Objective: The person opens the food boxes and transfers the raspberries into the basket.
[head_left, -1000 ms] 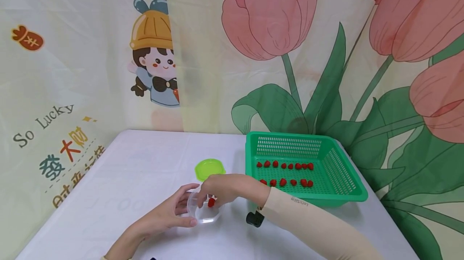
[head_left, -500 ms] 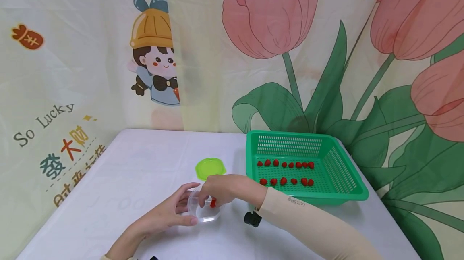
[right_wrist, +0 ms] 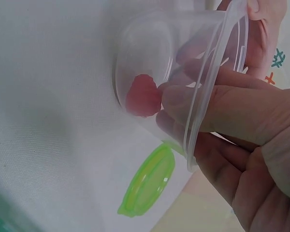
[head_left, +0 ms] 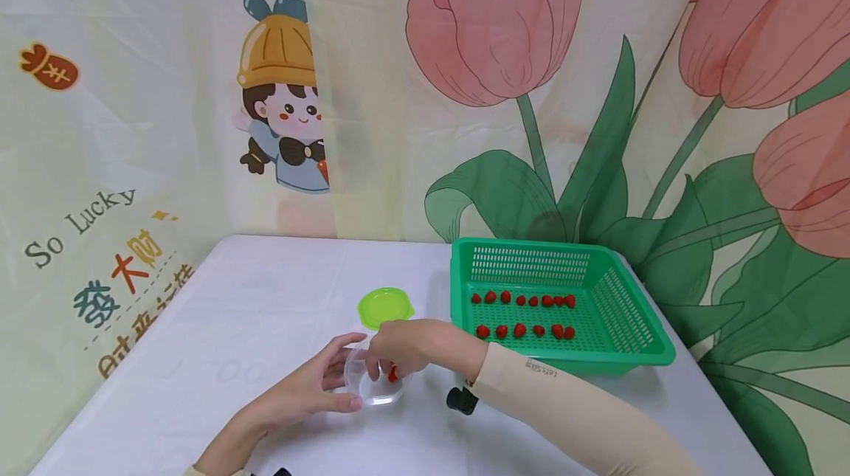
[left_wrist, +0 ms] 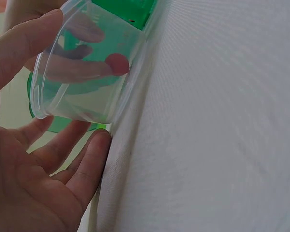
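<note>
A clear plastic tub [head_left: 375, 387] stands tilted on the table in the head view. My left hand [head_left: 307, 390] steadies it, thumb at the near side and fingers behind. From the right, my right hand [head_left: 406, 349] reaches over the rim into the tub. Inside lies a red raspberry [right_wrist: 144, 95], low against the tub's base; in the right wrist view, fingertips of my right hand [right_wrist: 251, 113] touch its edge. Through the clear wall in the left wrist view, one fingertip meets the raspberry [left_wrist: 117, 64], while other fingers stay apart from it.
A light-green lid [head_left: 385, 308] lies just behind the tub. At the right stands a green perforated basket [head_left: 627, 314] holding two rows of raspberries [head_left: 519, 330]. A white cloth [head_left: 252, 299] covers the table, and a printed curtain [head_left: 372, 92] hangs behind it.
Inside the tub, the raspberry has shifted slightly to the right, and the fingers of my right hand have moved a little the same way. My left hand and the tub have barely moved.
</note>
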Motion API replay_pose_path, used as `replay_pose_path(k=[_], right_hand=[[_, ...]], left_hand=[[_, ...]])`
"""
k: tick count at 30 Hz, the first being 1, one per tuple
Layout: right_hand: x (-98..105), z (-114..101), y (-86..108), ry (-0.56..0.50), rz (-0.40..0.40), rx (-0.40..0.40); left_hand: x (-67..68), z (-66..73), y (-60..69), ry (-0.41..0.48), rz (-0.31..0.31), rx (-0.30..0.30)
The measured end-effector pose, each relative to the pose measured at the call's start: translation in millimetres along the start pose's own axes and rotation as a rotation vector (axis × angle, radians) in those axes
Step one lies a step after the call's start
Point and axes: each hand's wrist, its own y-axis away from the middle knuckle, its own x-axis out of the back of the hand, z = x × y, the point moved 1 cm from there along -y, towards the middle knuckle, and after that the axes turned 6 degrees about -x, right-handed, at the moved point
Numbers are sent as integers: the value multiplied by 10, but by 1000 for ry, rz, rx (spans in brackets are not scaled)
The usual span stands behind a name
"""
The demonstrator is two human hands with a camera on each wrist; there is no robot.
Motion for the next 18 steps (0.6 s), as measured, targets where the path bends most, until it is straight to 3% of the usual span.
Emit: replay_pose_path(k=[18], right_hand=[[-46, -106, -62, 104, -11, -31]], left_hand=[[6, -25, -10, -2, -4, -1]])
